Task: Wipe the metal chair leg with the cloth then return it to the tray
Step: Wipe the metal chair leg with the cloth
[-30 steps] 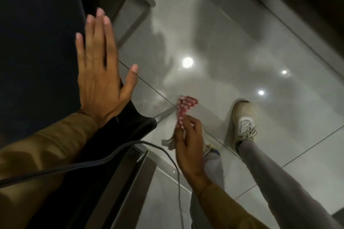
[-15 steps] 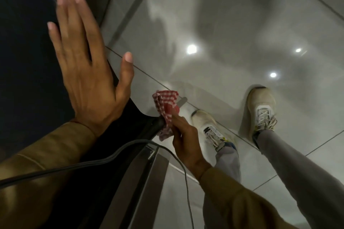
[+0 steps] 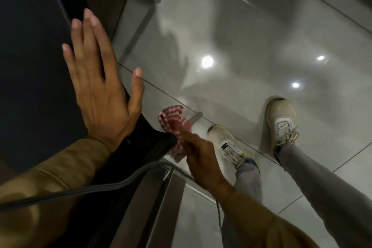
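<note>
Wiping the metal chair leg (image 3: 194, 117) with the checked cloth (image 3: 174, 125).
Right hand (image 3: 201, 155) is pinching the cloth around the leg, whose long axis is slanting floorward beyond the grip; left hand (image 3: 100, 86) is lying spread flat above it.

No text, label, brand, number or sign can be read anywhere in this view, neither on the red-and-white checked cloth (image 3: 173, 123), nor on the pale shoes (image 3: 281, 125), nor on the glossy tiled floor (image 3: 251, 26).
</note>
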The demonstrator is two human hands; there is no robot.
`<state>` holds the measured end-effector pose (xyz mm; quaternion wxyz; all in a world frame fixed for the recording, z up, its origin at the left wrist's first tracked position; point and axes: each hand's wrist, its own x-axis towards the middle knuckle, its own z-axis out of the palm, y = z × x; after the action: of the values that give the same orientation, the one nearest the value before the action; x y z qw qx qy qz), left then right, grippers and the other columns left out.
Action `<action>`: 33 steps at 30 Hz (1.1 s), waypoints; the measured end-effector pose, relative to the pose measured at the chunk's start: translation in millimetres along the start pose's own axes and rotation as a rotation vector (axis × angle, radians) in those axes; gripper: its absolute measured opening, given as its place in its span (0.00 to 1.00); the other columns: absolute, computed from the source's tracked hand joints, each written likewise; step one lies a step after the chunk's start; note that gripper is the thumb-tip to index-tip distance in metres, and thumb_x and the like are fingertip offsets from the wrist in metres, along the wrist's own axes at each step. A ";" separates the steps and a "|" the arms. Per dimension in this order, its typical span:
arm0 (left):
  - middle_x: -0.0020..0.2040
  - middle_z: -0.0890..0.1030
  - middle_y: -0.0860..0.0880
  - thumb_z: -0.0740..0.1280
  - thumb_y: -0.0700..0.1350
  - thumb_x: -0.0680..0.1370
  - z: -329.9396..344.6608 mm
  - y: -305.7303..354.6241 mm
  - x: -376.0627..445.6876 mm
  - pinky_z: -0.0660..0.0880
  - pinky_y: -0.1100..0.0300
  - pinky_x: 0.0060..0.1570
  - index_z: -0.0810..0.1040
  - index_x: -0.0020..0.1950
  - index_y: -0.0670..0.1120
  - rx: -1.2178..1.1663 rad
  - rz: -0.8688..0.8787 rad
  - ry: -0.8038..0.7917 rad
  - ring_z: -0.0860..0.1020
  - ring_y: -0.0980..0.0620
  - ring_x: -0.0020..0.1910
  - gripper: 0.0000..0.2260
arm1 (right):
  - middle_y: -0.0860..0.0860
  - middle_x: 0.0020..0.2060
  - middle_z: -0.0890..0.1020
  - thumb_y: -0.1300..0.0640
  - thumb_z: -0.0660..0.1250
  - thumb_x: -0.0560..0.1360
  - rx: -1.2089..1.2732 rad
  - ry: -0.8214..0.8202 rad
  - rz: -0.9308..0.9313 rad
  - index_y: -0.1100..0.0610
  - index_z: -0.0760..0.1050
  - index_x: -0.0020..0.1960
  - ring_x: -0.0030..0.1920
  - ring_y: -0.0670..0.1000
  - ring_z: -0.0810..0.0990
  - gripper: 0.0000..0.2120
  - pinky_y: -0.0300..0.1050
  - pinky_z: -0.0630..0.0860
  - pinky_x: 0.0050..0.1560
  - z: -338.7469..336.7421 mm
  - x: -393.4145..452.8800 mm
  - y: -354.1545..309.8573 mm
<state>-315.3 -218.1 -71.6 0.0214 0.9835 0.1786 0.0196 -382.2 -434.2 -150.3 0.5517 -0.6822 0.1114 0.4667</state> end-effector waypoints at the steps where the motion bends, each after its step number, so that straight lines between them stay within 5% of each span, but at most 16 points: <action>1: 0.88 0.57 0.33 0.54 0.56 0.90 -0.4 -0.2 0.1 0.47 0.39 0.89 0.54 0.87 0.32 0.006 0.002 0.000 0.55 0.33 0.89 0.34 | 0.60 0.48 0.87 0.68 0.63 0.80 -0.045 0.008 -0.078 0.67 0.81 0.63 0.45 0.52 0.86 0.15 0.38 0.83 0.49 3.5 -11.7 -5.4; 5: 0.88 0.58 0.34 0.54 0.56 0.90 -0.1 -1.2 1.6 0.47 0.39 0.89 0.54 0.87 0.33 0.014 0.008 0.009 0.55 0.33 0.89 0.34 | 0.65 0.49 0.86 0.68 0.60 0.80 -0.021 -0.024 -0.118 0.68 0.80 0.63 0.45 0.57 0.86 0.15 0.36 0.81 0.49 6.4 1.0 4.0; 9: 0.89 0.58 0.34 0.54 0.56 0.90 1.8 -1.1 -0.1 0.47 0.39 0.89 0.54 0.87 0.33 0.030 0.010 0.012 0.55 0.33 0.89 0.34 | 0.66 0.60 0.82 0.73 0.59 0.81 -0.148 -0.073 0.085 0.65 0.75 0.70 0.59 0.68 0.82 0.19 0.53 0.79 0.57 -5.1 60.6 47.0; 15: 0.88 0.57 0.32 0.54 0.56 0.90 7.7 -5.8 0.1 0.47 0.41 0.89 0.53 0.87 0.32 0.026 0.005 0.044 0.55 0.32 0.89 0.34 | 0.64 0.57 0.84 0.67 0.60 0.83 -0.186 0.096 0.221 0.64 0.77 0.68 0.56 0.62 0.83 0.15 0.55 0.78 0.59 14.7 79.0 63.8; 19: 0.88 0.55 0.30 0.57 0.52 0.90 6.5 -1.8 -0.4 0.46 0.41 0.90 0.52 0.87 0.31 -0.014 -0.026 0.030 0.53 0.31 0.89 0.34 | 0.50 0.42 0.85 0.69 0.57 0.83 -0.144 0.123 -0.105 0.57 0.82 0.57 0.41 0.43 0.82 0.16 0.41 0.78 0.47 16.0 9.0 26.5; 22: 0.88 0.54 0.31 0.58 0.51 0.90 2.8 -0.9 0.5 0.45 0.43 0.90 0.51 0.87 0.31 -0.043 -0.064 0.035 0.52 0.33 0.89 0.34 | 0.48 0.49 0.87 0.67 0.59 0.82 -0.104 0.115 -0.252 0.55 0.80 0.67 0.50 0.44 0.86 0.19 0.35 0.81 0.56 23.5 -24.6 5.5; 24: 0.89 0.54 0.31 0.59 0.51 0.89 1.5 0.6 0.5 0.45 0.45 0.90 0.51 0.87 0.31 -0.067 -0.076 0.043 0.52 0.33 0.89 0.34 | 0.53 0.51 0.87 0.70 0.61 0.80 -0.077 0.149 -0.269 0.59 0.81 0.65 0.51 0.46 0.85 0.19 0.37 0.82 0.57 23.6 -16.8 9.6; 26: 0.89 0.53 0.32 0.59 0.51 0.89 3.1 1.2 0.0 0.43 0.46 0.90 0.50 0.87 0.31 -0.087 -0.069 0.045 0.51 0.33 0.90 0.35 | 0.56 0.48 0.86 0.72 0.61 0.80 -0.065 0.119 -0.214 0.60 0.83 0.63 0.47 0.44 0.82 0.18 0.35 0.81 0.52 16.9 1.2 20.3; 30: 0.89 0.55 0.32 0.59 0.51 0.89 8.2 -3.7 -0.1 0.42 0.50 0.90 0.51 0.87 0.32 -0.074 -0.043 0.074 0.52 0.33 0.89 0.34 | 0.41 0.42 0.81 0.71 0.61 0.81 -0.189 0.019 -0.018 0.40 0.76 0.56 0.43 0.40 0.77 0.24 0.33 0.76 0.49 1.9 57.2 52.0; 33: 0.89 0.55 0.34 0.58 0.52 0.89 13.6 -5.7 0.0 0.43 0.49 0.90 0.52 0.87 0.33 -0.077 -0.039 0.089 0.52 0.34 0.89 0.34 | 0.45 0.29 0.83 0.63 0.64 0.83 -0.114 0.193 0.185 0.55 0.79 0.43 0.37 0.47 0.73 0.12 0.37 0.74 0.42 3.3 90.5 67.1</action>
<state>-316.6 -213.3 -85.5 0.0519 0.9764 0.1976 0.0696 -379.8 -423.1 -262.5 0.4534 -0.7410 0.1997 0.4533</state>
